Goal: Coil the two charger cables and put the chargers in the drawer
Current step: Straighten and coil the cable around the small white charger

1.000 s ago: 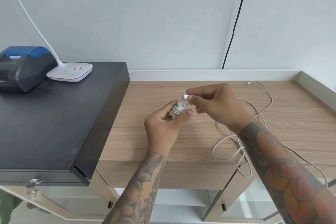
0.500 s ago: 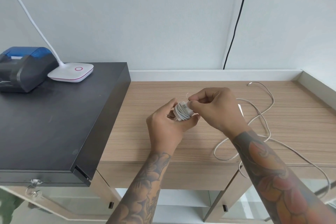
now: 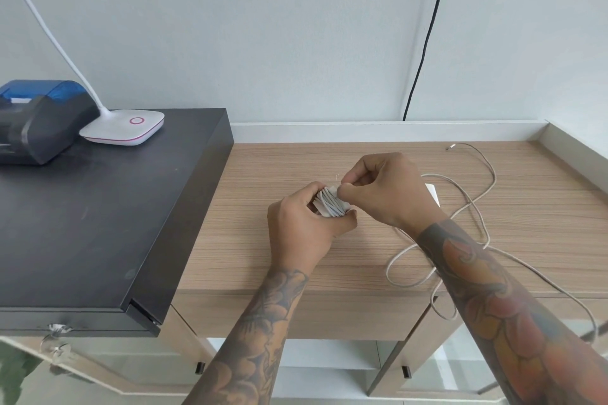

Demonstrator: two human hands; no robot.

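My left hand (image 3: 301, 230) grips a white charger (image 3: 330, 205) with its cable wound tightly around it, held just above the wooden counter (image 3: 250, 246). My right hand (image 3: 383, 189) pinches the cable's end at the top of that bundle. A second white charger (image 3: 433, 194) lies on the counter behind my right wrist, mostly hidden. Its long loose cable (image 3: 473, 207) sprawls in loops to the right and hangs over the counter's front edge. A black drawer unit (image 3: 98, 223) stands at the left; its front (image 3: 65, 322), with a key in the lock, looks closed.
On the drawer unit stand a white lamp base (image 3: 126, 126) and a dark blue-topped device (image 3: 36, 122). A black wire (image 3: 426, 36) runs down the wall. A raised ledge (image 3: 572, 148) borders the counter at the back and right. Open shelves lie below.
My right hand has come down from holding the plug tip above the bundle and now presses the cable's end against the wound charger. Both hands have shifted slightly right and lower.
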